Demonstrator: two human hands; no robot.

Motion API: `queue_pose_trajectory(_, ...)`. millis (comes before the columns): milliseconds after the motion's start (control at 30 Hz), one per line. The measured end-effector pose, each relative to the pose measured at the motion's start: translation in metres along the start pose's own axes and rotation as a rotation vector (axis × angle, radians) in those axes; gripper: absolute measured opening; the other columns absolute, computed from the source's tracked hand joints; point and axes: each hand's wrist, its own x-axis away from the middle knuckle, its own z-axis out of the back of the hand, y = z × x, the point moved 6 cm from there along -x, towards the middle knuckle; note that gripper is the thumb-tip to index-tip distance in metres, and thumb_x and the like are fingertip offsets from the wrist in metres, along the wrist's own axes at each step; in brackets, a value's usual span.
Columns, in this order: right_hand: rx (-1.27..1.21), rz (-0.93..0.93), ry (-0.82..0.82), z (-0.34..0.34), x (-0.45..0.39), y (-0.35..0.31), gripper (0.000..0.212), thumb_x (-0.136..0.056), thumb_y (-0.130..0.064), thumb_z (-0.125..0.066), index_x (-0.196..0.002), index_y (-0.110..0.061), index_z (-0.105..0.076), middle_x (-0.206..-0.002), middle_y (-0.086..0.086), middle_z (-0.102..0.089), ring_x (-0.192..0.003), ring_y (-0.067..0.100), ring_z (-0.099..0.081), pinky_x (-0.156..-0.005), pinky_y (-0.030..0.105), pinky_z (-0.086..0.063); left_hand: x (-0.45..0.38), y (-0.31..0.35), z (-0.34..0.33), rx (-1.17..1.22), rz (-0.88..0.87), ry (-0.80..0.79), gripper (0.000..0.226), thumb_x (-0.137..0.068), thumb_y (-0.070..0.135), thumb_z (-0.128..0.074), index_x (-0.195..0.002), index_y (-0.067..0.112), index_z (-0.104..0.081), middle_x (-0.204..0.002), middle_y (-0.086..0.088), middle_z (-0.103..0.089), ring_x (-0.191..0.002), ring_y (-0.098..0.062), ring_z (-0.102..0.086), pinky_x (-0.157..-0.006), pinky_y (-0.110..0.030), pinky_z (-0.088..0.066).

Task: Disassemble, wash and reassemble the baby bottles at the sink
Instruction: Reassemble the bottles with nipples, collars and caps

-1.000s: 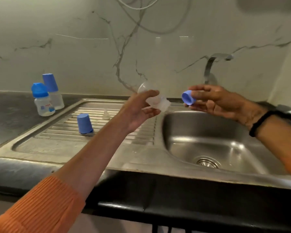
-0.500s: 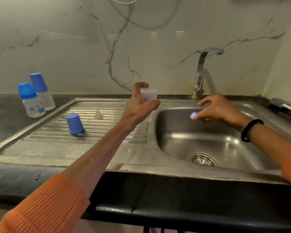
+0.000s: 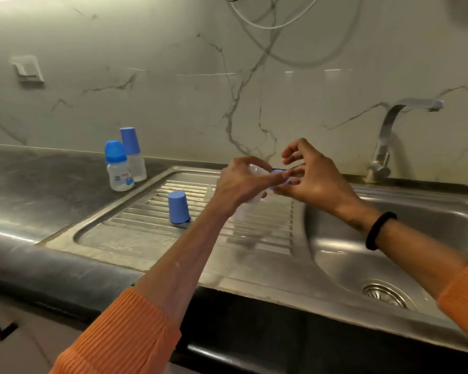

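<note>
Brushed steel sink (image 3: 257, 268), glossy marble-look wall (image 3: 173, 103).

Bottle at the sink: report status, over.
Left hand grips clear bottle over the drainboard. Right hand pinches blue ring at its mouth. Loose blue cap stands clear.

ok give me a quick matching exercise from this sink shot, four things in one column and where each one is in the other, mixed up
Things
1. loose blue cap
2. two capped bottles
3. clear bottle body
4. small blue ring

Places
A. pinched in the right hand
B. standing on the dark counter by the wall
C. gripped in the left hand
D. standing on the ribbed drainboard

Pairs: 1-D, 2-B, 3-C, 4-A
</note>
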Motion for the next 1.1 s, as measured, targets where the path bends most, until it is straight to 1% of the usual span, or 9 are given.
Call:
queue_pose_trajectory(133,0.055,0.237,0.029,-0.024,-0.014,-0.025,0.07,-0.078,-0.023,-0.088,-0.131,-0.03,-0.043,-0.125,-0.003,-0.054,-0.101,0.004,-0.064,-0.081,0.019,-0.058,-0.01,-0.015,0.025,-0.042,0.085,0.125,0.065,-0.063,0.06,-0.091,-0.111,0.02,-0.072,-0.101,-0.007,-0.077,-0.094,-0.026,-0.075,-0.088,-0.048,-0.061)
queue_pose_trajectory(333,-0.008,0.329,0.059,-0.044,-0.034,-0.038,0.078,-0.079,-0.03,-0.09,-0.138,-0.03,-0.039,-0.126,-0.004,-0.058,-0.107,0.004,-0.063,-0.084,0.015,-0.056,-0.016,-0.019,0.05,-0.066,0.033,0.298,0.054,-0.065,0.06,-0.088,-0.103,0.025,-0.074,-0.091,0.002,-0.075,-0.087,-0.019,-0.074,-0.081,-0.036,-0.061)
queue_pose_trajectory(533,-0.101,-0.184,-0.259,-0.109,-0.067,0.004,0.078,-0.076,-0.03,-0.092,-0.143,-0.017,-0.055,-0.119,0.004,-0.069,-0.101,0.017,-0.07,-0.092,0.04,-0.061,-0.016,-0.026,0.087,0.101,0.023,0.612,0.046,-0.075,0.052,-0.085,-0.108,0.023,-0.072,-0.095,0.003,-0.073,-0.087,-0.014,-0.069,-0.071,-0.021,-0.049)
queue_pose_trajectory(633,-0.127,-0.241,-0.388,-0.15,-0.074,0.006,0.06,-0.081,-0.034,-0.087,-0.131,-0.009,-0.064,-0.106,0.003,-0.073,-0.092,0.015,-0.071,-0.08,0.033,-0.06,-0.017,-0.029,0.092,0.15,0.01,0.655,0.044,-0.075,0.055,-0.085,-0.104,0.025,-0.069,-0.09,0.006,-0.071,-0.085,-0.012,-0.069,-0.072,-0.023,-0.051)
queue_pose_trajectory(767,-0.131,-0.244,-0.414,-0.18,-0.084,-0.006,0.007,-0.072,-0.024,-0.073,-0.075,-0.024,-0.067,-0.057,-0.014,-0.063,-0.051,0.001,-0.056,-0.048,0.015,-0.04,-0.019,-0.031,0.095,0.198,0.002,0.669,0.049,-0.075,0.054,-0.085,-0.108,0.022,-0.07,-0.094,0.004,-0.072,-0.087,-0.013,-0.07,-0.077,-0.03,-0.059)
queue_pose_trajectory(833,-0.113,-0.231,-0.397,-0.188,-0.089,-0.007,0.023,-0.081,-0.012,-0.073,-0.066,-0.027,-0.064,-0.051,-0.015,-0.061,-0.051,0.002,-0.058,-0.05,0.02,-0.043,-0.019,-0.031,0.095,0.216,-0.005,0.656,0.05,-0.075,0.054,-0.086,-0.11,0.022,-0.07,-0.095,0.002,-0.073,-0.087,-0.014,-0.071,-0.08,-0.035,-0.061)
queue_pose_trajectory(900,-0.113,-0.222,-0.376,-0.182,-0.088,-0.006,0.027,-0.087,-0.01,-0.073,-0.068,-0.027,-0.066,-0.053,-0.016,-0.064,-0.056,0.003,-0.061,-0.054,0.021,-0.045,-0.018,-0.031,0.093,0.223,-0.01,0.644,0.05,-0.075,0.055,-0.085,-0.11,0.023,-0.07,-0.094,0.002,-0.073,-0.086,-0.013,-0.072,-0.08,-0.035,-0.061)
queue_pose_trajectory(1000,-0.243,-0.243,-0.35,-0.146,-0.078,-0.002,0.006,-0.089,-0.023,-0.08,-0.087,-0.022,-0.074,-0.079,-0.01,-0.076,-0.078,0.004,-0.071,-0.069,0.025,-0.057,-0.018,-0.029,0.086,0.23,-0.02,0.586,0.05,-0.076,0.055,-0.085,-0.111,0.024,-0.068,-0.092,0.004,-0.071,-0.086,-0.014,-0.072,-0.079,-0.035,-0.062)
queue_pose_trajectory(1100,-0.308,-0.275,-0.306,-0.077,-0.059,0.005,0.025,-0.087,-0.029,-0.083,-0.105,-0.012,-0.077,-0.096,0.002,-0.08,-0.095,0.017,-0.076,-0.083,0.032,-0.063,-0.016,-0.022,0.07,0.27,-0.015,0.459,0.051,-0.072,0.059,-0.086,-0.107,0.025,-0.07,-0.096,0.001,-0.073,-0.091,-0.019,-0.073,-0.086,-0.044,-0.061)
